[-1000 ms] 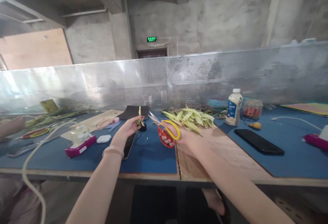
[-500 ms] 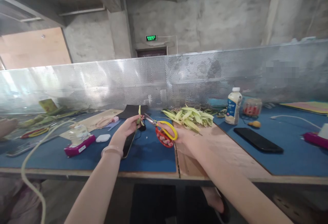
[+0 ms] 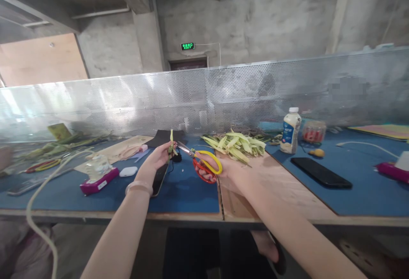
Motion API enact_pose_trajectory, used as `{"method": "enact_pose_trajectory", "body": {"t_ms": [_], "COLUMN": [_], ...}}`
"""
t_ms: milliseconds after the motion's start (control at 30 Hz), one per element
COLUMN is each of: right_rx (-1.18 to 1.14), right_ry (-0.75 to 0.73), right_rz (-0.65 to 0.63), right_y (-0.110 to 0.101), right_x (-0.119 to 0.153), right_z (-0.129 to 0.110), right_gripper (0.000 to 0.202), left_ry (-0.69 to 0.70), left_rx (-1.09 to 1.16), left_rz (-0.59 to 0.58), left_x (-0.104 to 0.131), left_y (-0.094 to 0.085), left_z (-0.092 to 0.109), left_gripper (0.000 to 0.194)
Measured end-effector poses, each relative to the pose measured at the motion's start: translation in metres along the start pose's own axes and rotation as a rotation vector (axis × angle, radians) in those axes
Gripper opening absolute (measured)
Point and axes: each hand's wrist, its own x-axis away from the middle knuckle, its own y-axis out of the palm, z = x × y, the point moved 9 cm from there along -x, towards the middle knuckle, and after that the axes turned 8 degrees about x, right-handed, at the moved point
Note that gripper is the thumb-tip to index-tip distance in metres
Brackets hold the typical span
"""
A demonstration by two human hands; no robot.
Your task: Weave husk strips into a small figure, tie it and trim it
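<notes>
While a perforated metal screen (image 3: 153, 100) stands along the far edge of the surface (image 3: 191, 202), a brown board (image 3: 281, 189) runs back from the near edge between two blue stretches. On the far end of this board lies a loose pile of pale green husks (image 3: 238, 145). The right hand (image 3: 227, 169) is raised at the left edge of the board, nearer the camera than the pile. The left hand (image 3: 159, 157) is over the blue stretch to the left of the board. A white bottle (image 3: 290, 130) with a blue label stands upright beside the board's right edge, towards the far edge of the surface. A black phone (image 3: 321, 172) lies flat nearer the front edge, and a second phone (image 3: 159, 180) lies partly hidden behind the left wrist. A purple power strip (image 3: 99, 182) rests left of that wrist, set back from the near edge.

The right fingers are closed through the red and yellow handles of the scissors (image 3: 207, 153), whose blades point left. The left thumb and fingers pinch a narrow strip of husk (image 3: 171, 136), which rises almost upright above them, clear of the surface. The blade tips are just beside these fingers; whether they touch the strip cannot be told. A small white case (image 3: 128, 171) lies right of the power strip.
</notes>
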Motion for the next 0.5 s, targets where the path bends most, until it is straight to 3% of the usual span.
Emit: {"method": "enact_pose_trajectory", "body": {"t_ms": [500], "right_rx": [0.023], "right_ry": [-0.050], "right_rz": [-0.005], "right_y": [0.0027], "right_x": [0.0012], "right_z": [-0.0013], "right_gripper": [0.049], "left_ry": [-0.033], "left_rx": [-0.020], "left_rz": [-0.094], "left_x": [0.0036], "left_y": [0.0103], "left_z": [-0.0047], "left_gripper": [0.021]}}
